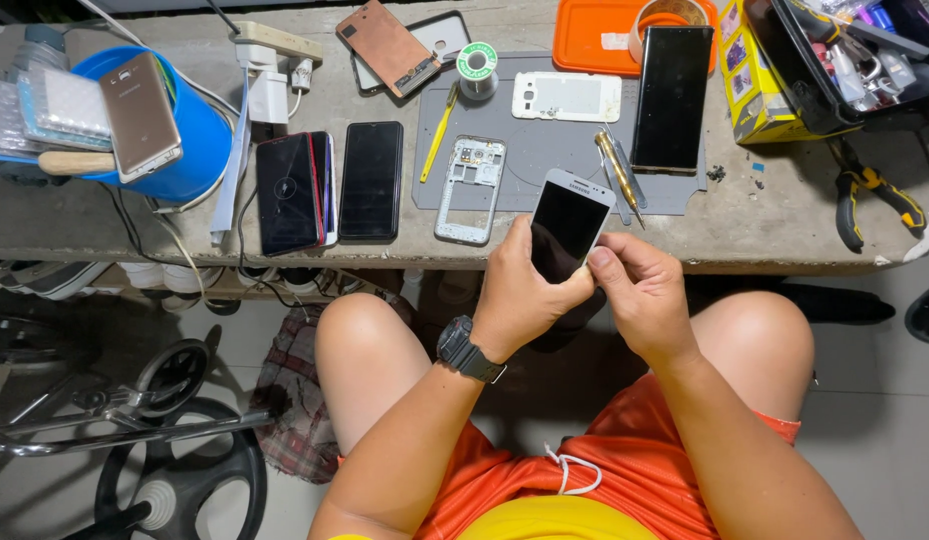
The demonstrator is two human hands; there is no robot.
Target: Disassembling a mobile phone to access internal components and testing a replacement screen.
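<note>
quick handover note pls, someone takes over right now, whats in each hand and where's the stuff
Left hand: grips the white phone from below, screen dark, held over the bench edge.
Right hand: thumb on the phone's lower right edge.
On the grey mat: bare frame, white back cover, tweezers, yellow pry tool, solder spool.
Done: phone is off the mat, in hand.
Left: frame and cover lie apart on the mat; whether they belong to this phone cannot be told.
</note>
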